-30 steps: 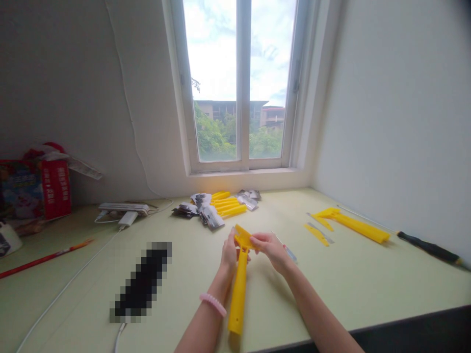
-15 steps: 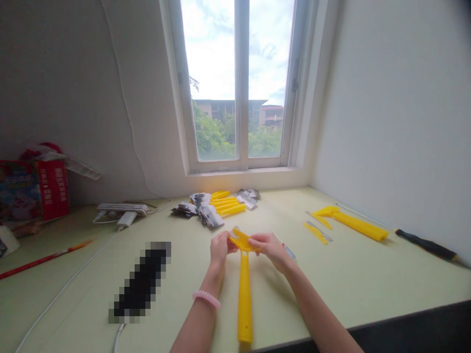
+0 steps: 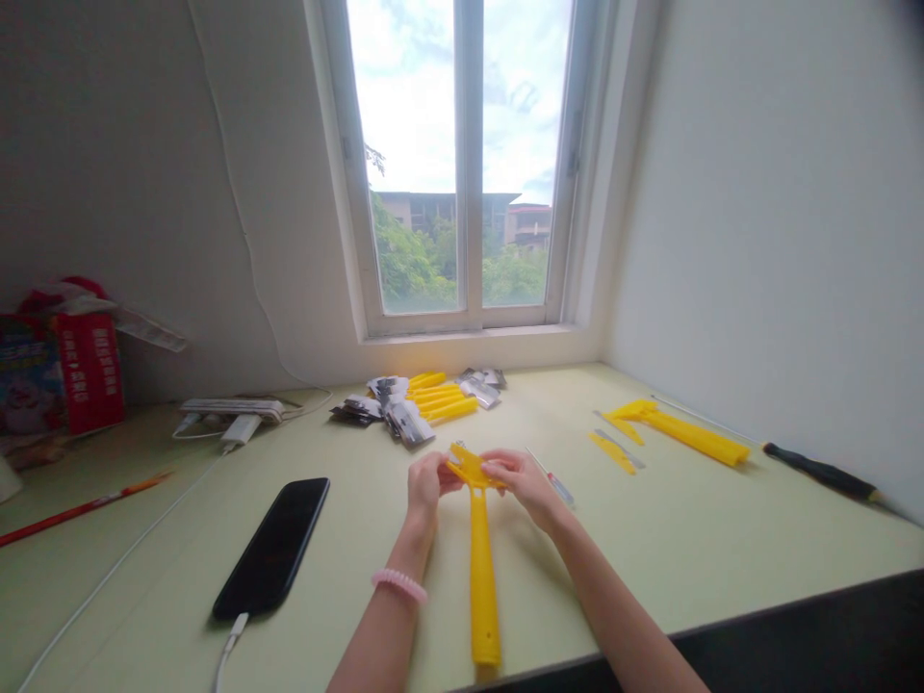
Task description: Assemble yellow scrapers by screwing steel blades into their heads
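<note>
A yellow plastic scraper lies in front of me, its long handle pointing back towards the near table edge. My left hand pinches the left side of its wide head, and my right hand grips the right side. Fingers cover part of the head; a small metal bit shows at its top left. Just beyond my right hand rests a small screwdriver with a pale, partly red handle. Farther right are a second yellow scraper and loose yellow pieces with grey blades beside them.
Yellow-handled tools lie piled with grey packets below the window. A black phone on a white cable sits left, near a power strip and a red pencil-like stick. A long black-handled screwdriver lies by the right wall.
The view has shifted slightly, so most things appear a little farther left. Both hands keep the same hold on the scraper head. The phone, pixelated before, now shows clearly.
</note>
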A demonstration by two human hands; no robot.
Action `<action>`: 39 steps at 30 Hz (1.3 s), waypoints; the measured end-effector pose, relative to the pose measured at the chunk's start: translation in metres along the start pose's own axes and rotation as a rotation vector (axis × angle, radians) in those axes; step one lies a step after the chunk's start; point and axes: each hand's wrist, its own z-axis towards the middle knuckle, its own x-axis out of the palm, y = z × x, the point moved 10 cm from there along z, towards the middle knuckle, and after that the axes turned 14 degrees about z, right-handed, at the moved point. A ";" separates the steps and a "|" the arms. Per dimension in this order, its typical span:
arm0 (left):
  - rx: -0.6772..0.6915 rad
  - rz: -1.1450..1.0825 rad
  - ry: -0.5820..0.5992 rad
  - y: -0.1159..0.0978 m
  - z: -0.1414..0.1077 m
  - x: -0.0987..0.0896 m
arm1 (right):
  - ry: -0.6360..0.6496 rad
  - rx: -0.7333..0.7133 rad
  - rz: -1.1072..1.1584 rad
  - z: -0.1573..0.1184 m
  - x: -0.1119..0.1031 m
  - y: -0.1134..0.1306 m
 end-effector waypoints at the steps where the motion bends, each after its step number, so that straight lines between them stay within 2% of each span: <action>1: -0.003 0.002 0.000 0.000 0.000 0.000 | 0.005 0.001 0.003 0.000 0.000 0.000; 6: 0.003 0.010 -0.023 0.001 0.001 -0.003 | 0.027 0.036 0.036 0.001 -0.001 -0.005; 15: 0.079 -0.015 0.078 -0.012 -0.008 0.013 | -0.020 0.075 0.085 -0.001 -0.005 -0.005; 19: 0.127 0.030 0.049 -0.015 -0.006 0.012 | -0.016 0.102 0.117 -0.001 -0.006 -0.010; 23: 0.117 0.035 0.005 -0.010 -0.001 0.007 | 0.003 0.104 0.205 0.001 -0.006 -0.011; 25: 0.107 0.039 -0.013 -0.009 0.000 0.005 | -0.095 0.087 0.282 0.002 -0.019 -0.011; 28: 0.116 0.061 -0.045 -0.010 0.000 0.001 | -0.334 0.002 0.397 0.000 -0.053 -0.006; 30: 0.118 0.065 -0.048 -0.011 0.000 0.001 | -0.411 -0.040 0.456 -0.002 -0.065 -0.004; 35: 0.108 0.063 -0.027 -0.009 0.001 0.003 | -0.258 -0.083 0.501 0.002 -0.052 0.005; 39: 0.091 0.058 -0.045 -0.006 0.002 0.001 | -0.248 -0.049 0.267 0.003 -0.045 0.003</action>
